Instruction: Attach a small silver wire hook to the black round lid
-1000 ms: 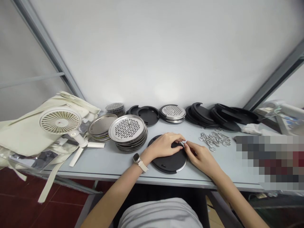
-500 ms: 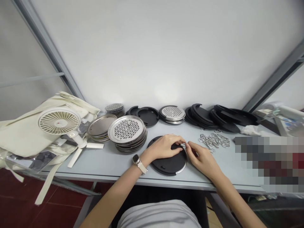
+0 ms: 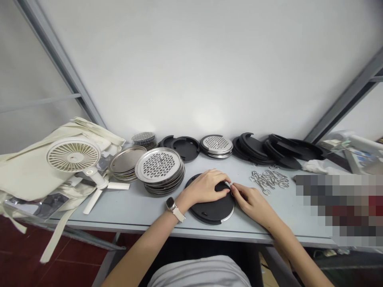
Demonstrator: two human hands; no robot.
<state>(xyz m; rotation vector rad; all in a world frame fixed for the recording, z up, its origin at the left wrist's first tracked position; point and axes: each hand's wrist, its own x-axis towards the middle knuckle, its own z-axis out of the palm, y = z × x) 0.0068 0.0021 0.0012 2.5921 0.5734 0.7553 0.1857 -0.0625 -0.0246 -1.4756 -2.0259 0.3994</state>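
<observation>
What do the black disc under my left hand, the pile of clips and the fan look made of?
Black disc: probably plastic, matte, since it barely reflects light.
Clips: likely bare metal, shiny, with bright glints along their thin loops.
Fan: seemingly molded plastic, smooth off-white, judging by its fine slatted grille.

Stacked grater plates (image 3: 158, 164), black holders (image 3: 254, 145) and piled metal clips (image 3: 273, 179) suggest a workshop.
</observation>
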